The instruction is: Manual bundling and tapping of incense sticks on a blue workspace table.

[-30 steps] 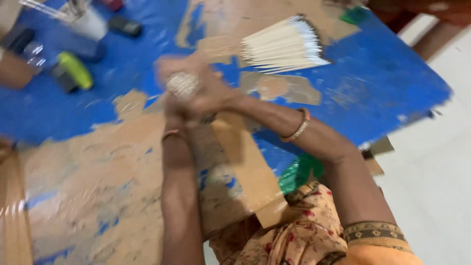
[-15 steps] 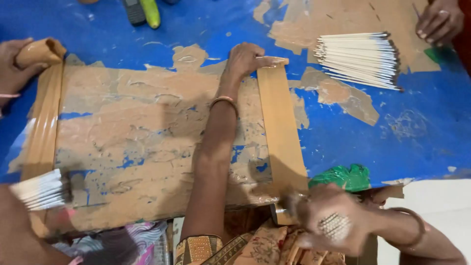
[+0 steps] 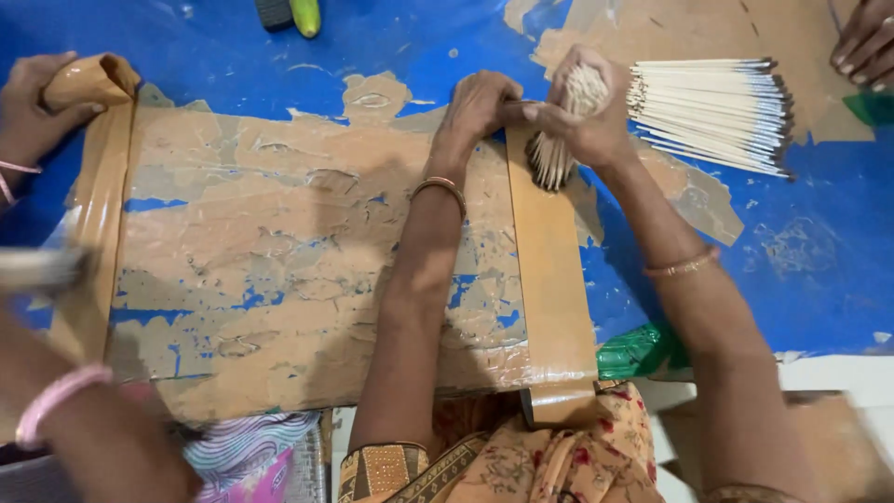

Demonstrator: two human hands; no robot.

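My right hand point(image 3: 589, 119) grips a bundle of thin pale sticks with dark tips point(image 3: 559, 140), held upright with the dark ends down on a brown tape strip point(image 3: 551, 289). My left hand point(image 3: 475, 104) presses on the far end of that strip, fingers touching the bundle. The strip runs from the hands toward me over the blue table point(image 3: 279, 56), which is patched with torn brown paper point(image 3: 279, 261). A larger pile of the same sticks point(image 3: 712, 112) lies flat just right of my right hand.
Another person's hand point(image 3: 33, 112) holds a second brown tape strip point(image 3: 93, 214) at the far left; their other arm point(image 3: 84, 419) with a pink bangle is at the lower left. A third person's hand point(image 3: 866, 42) rests top right. A green wrapper point(image 3: 638, 349) lies at the table edge.
My right hand has come up from below the table edge with a stick bundle and now stands it on the tape strip beside my left hand. The view has shifted slightly.
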